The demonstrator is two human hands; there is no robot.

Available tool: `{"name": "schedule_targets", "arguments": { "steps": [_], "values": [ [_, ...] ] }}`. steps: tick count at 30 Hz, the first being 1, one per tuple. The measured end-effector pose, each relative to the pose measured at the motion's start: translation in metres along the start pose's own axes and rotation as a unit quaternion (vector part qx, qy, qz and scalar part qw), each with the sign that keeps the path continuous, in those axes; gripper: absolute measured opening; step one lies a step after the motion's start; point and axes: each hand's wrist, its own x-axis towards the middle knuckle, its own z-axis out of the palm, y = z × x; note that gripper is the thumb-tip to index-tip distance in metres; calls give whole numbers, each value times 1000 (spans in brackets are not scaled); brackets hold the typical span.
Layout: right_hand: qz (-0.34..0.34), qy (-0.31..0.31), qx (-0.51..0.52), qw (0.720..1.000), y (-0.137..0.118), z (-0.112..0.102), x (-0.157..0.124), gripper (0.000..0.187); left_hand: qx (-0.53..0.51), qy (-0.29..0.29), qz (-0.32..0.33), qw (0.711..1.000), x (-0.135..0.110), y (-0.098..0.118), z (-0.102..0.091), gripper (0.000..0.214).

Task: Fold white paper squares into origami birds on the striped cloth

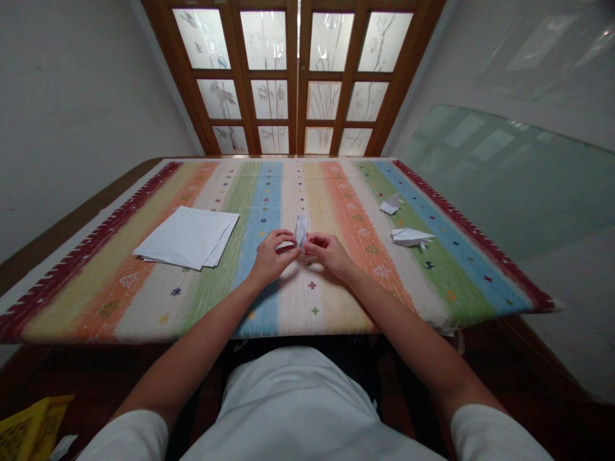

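A small folded piece of white paper (301,229) stands upright between my hands, over the middle of the striped tablecloth. My left hand (276,255) pinches its left side between thumb and fingers. On the other side, my right hand (329,251) grips the lower right part with thumb and curled fingers. The paper is narrow and layered, its top pointing away from me; fingertips hide its lower edges.
A stack of white paper sheets (187,237) lies to the left. Two folded paper pieces, one small (391,204) and one longer (412,237), rest on the right. The tablecloth (336,314) ends near my body. A yellow crate (36,426) is on the floor at lower left.
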Motion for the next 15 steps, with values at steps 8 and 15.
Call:
{"name": "schedule_targets", "arguments": {
  "steps": [8, 15],
  "values": [
    [-12, 18, 27, 999, 7, 2, 4, 47, -88, 30, -45, 995, 1, 3, 4, 26],
    [-4, 1, 52, 999, 9, 2, 4, 45, -58, 6, -13, 998, 1, 6, 0, 18]
  ]
}}
